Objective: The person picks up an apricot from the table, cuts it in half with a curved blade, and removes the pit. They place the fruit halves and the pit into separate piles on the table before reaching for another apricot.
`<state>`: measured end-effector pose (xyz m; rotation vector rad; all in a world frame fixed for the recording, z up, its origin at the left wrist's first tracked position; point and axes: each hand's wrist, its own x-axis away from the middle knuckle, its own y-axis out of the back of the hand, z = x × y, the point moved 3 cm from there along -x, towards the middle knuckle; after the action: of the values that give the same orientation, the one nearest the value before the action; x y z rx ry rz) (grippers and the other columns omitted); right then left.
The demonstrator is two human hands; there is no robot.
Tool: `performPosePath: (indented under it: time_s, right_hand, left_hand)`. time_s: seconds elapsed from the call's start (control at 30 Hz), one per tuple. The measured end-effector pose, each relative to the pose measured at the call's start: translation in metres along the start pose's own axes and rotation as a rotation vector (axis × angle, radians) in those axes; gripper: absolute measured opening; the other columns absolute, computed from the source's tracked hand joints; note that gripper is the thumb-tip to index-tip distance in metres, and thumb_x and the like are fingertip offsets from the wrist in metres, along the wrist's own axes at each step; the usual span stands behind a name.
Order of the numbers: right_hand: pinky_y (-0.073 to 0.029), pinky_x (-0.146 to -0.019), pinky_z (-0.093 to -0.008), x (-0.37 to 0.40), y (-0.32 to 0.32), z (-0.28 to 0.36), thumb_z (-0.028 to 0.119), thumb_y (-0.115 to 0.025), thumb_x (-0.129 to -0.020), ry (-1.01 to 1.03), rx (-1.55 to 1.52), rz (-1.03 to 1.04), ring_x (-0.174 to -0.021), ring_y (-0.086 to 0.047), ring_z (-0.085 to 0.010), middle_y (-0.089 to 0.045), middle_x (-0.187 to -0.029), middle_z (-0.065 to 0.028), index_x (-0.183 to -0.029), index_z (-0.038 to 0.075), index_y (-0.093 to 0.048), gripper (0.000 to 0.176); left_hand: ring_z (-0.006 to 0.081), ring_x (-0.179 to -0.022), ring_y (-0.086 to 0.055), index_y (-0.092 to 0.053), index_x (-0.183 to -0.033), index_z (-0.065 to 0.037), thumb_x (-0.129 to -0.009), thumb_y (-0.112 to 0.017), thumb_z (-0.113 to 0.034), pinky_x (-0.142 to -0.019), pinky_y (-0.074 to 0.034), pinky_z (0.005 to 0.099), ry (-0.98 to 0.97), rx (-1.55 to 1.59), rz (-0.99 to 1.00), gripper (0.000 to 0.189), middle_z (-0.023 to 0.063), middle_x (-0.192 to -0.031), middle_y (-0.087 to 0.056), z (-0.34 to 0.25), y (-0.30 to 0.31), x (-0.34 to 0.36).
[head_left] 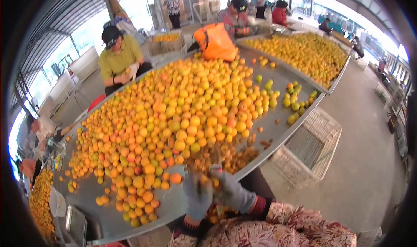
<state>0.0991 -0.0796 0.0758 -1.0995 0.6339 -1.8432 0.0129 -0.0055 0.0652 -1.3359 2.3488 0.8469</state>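
Observation:
Both my hands, in grey-blue work gloves, meet at the near edge of a metal sorting table [163,205]. My left hand [198,195] has its fingers curled round something brownish and blurred. Close against it, my right hand [235,192] is closed too, and what it grips is hidden. A bit of orange fruit [216,183] shows between them. Just beyond the fingers, a thin pale piece [216,165] sticks up, too smeared to name. A heap of brown scraps [234,156] lies in front of my hands. Behind it spreads a big pile of yellow-orange, apricot-like fruits [173,103].
Greener fruits [295,101] lie to the right on the table. A white plastic crate [310,145] stands on the floor at right. An orange bag [216,42] rests at the far edge. A person in a yellow-green shirt [121,58] works opposite. A second fruit-filled table [304,56] stands behind.

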Motion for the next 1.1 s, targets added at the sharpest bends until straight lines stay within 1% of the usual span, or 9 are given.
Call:
performPosePath:
  time_s: [0.07,0.13,0.23,0.33,0.57,0.77,0.9,1.03,1.1]
  right_hand:
    - [-0.04,-0.044,-0.0237,-0.017,0.005,-0.006,0.031,-0.056,-0.085,0.057,-0.132,0.089,-0.051,-0.049,-0.0107,-0.055,-0.074,-0.0005,-0.093,0.014,-0.054,0.018]
    - [-0.035,-0.038,-0.0253,-0.011,-0.004,0.008,0.034,-0.053,-0.087,0.125,-0.02,0.17,-0.044,-0.043,-0.0107,-0.054,-0.066,-0.0019,-0.091,0.013,-0.054,0.021]
    - [-0.032,-0.036,-0.0254,-0.012,0.002,0.013,0.041,-0.051,-0.088,0.024,0.026,0.125,-0.038,-0.036,-0.0106,-0.049,-0.057,-0.0025,-0.089,0.011,-0.055,0.03]
    - [-0.031,-0.034,-0.0234,-0.015,0.006,0.012,0.044,-0.046,-0.09,0.021,0.084,0.147,-0.035,-0.034,-0.0102,-0.043,-0.05,-0.0012,-0.086,0.012,-0.051,0.033]
    - [-0.033,-0.036,-0.0232,-0.004,0.01,0.013,0.043,-0.044,-0.09,0.025,0.202,0.206,-0.036,-0.034,-0.0094,-0.045,-0.052,-0.0017,-0.087,0.007,-0.055,0.038]
    - [-0.037,-0.043,-0.0229,0.0,0.055,-0.005,0.034,-0.055,-0.087,0.073,0.747,-0.041,-0.046,-0.045,-0.0066,-0.051,-0.056,0.0004,-0.077,0.005,-0.06,0.031]
    - [-0.036,-0.049,-0.0209,-0.014,0.086,-0.016,0.03,-0.061,-0.085,0.226,1.019,-0.159,-0.054,-0.043,-0.0032,-0.053,-0.06,0.0036,-0.076,0.003,-0.063,0.029]
    - [-0.044,-0.061,-0.021,-0.019,0.056,-0.015,0.016,-0.065,-0.082,0.445,0.64,0.032,-0.068,-0.046,-0.0031,-0.055,-0.077,0.0043,-0.101,0.002,-0.058,0.025]
    - [-0.044,-0.067,-0.0261,-0.007,0.021,-0.005,0.02,-0.068,-0.079,0.571,0.727,0.105,-0.076,-0.046,-0.0059,-0.055,-0.081,0.0016,-0.099,0.004,-0.057,0.028]
  left_hand:
    - [0.0275,-0.076,-0.054,-0.052,-0.081,-0.005,-0.09,-0.047,-0.032,-0.065,-0.042,0.0366,0.322,0.479,-0.389,0.029,0.011,-0.079,-0.055,0.017,-0.01,-0.003]
    - [0.0227,-0.073,-0.053,-0.053,-0.077,-0.005,-0.094,-0.032,-0.044,-0.064,-0.042,0.0342,0.542,1.282,-0.096,0.048,0.0099,-0.072,-0.054,-0.009,-0.003,-0.015]
    - [0.0214,-0.065,-0.05,-0.053,-0.073,-0.004,-0.094,-0.024,-0.049,-0.06,-0.04,0.0326,0.485,1.517,0.121,0.057,0.0096,-0.065,-0.052,0.01,-0.001,-0.014]
    - [0.0209,-0.06,-0.046,-0.053,-0.074,-0.003,-0.094,-0.026,-0.048,-0.057,-0.039,0.0322,0.644,1.315,0.018,0.055,0.0085,-0.066,-0.052,0.008,0.001,-0.007]
    - [0.0166,-0.06,-0.048,-0.05,-0.081,-0.003,-0.098,-0.022,-0.039,-0.06,-0.042,0.0292,0.441,0.972,0.096,0.049,0.0073,-0.065,-0.051,0.011,0.0,-0.001]
    - [0.0184,-0.048,-0.044,-0.051,-0.072,-0.008,-0.089,-0.04,-0.05,-0.049,-0.039,0.0331,0.98,1.231,-0.158,0.046,0.0048,-0.058,-0.048,0.036,0.0,0.009]
    - [0.0171,-0.043,-0.043,-0.052,-0.071,-0.01,-0.089,-0.042,-0.049,-0.046,-0.037,0.0319,0.811,1.325,0.083,0.044,0.0029,-0.055,-0.048,0.048,0.001,0.014]
    - [0.0182,-0.063,-0.06,-0.057,-0.095,-0.009,-0.09,-0.043,-0.045,-0.054,-0.05,0.0286,1.149,1.18,-0.251,0.04,0.0047,-0.08,-0.063,0.057,-0.021,0.027]
    - [0.0158,-0.079,-0.06,-0.053,-0.109,-0.008,-0.092,-0.041,-0.044,-0.069,-0.051,0.0284,0.815,1.167,-0.121,0.042,0.0047,-0.096,-0.061,0.05,-0.035,0.028]
